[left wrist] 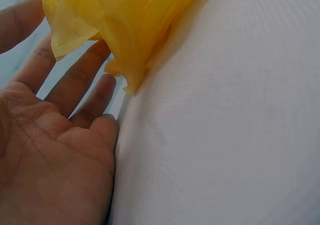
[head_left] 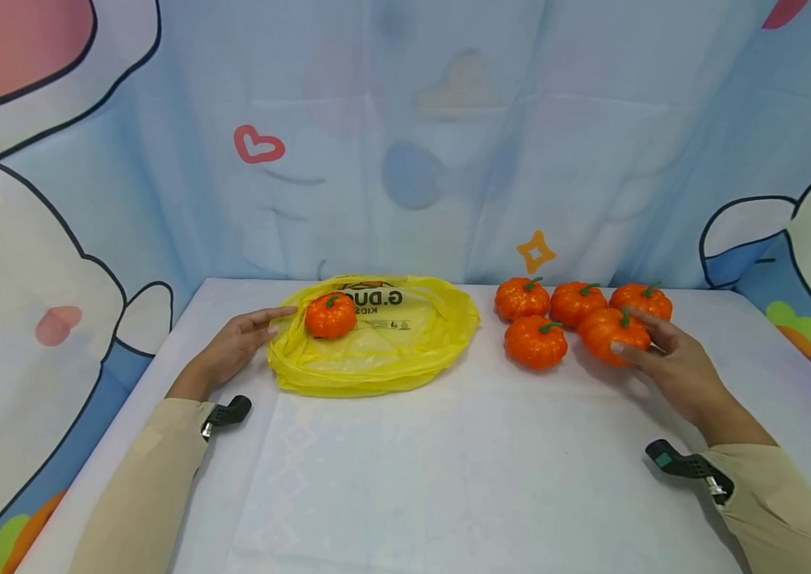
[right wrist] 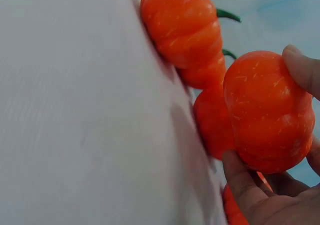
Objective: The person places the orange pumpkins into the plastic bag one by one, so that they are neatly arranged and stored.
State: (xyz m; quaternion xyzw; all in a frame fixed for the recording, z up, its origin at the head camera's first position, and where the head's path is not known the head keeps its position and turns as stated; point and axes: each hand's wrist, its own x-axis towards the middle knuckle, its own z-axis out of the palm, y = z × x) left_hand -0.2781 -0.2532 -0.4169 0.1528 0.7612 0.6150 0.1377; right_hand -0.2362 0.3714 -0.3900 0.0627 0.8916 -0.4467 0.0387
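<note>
My right hand (head_left: 678,371) grips a small orange pumpkin (head_left: 613,336) with a green stem. In the right wrist view the thumb and fingers hold that pumpkin (right wrist: 270,112) a little above the white surface, with a shadow below. My left hand (head_left: 236,347) touches the left edge of a yellow plastic bag (head_left: 383,363) with loosely extended fingers. The left wrist view shows the palm (left wrist: 55,155) turned up beside the crumpled bag edge (left wrist: 125,30). One pumpkin (head_left: 331,316) sits on the bag's left part.
Several more pumpkins stand right of the bag: a front one (head_left: 536,343) and others (head_left: 522,299), (head_left: 577,304), (head_left: 640,300) behind. The white-covered table (head_left: 448,470) ends at a printed blue curtain (head_left: 405,143).
</note>
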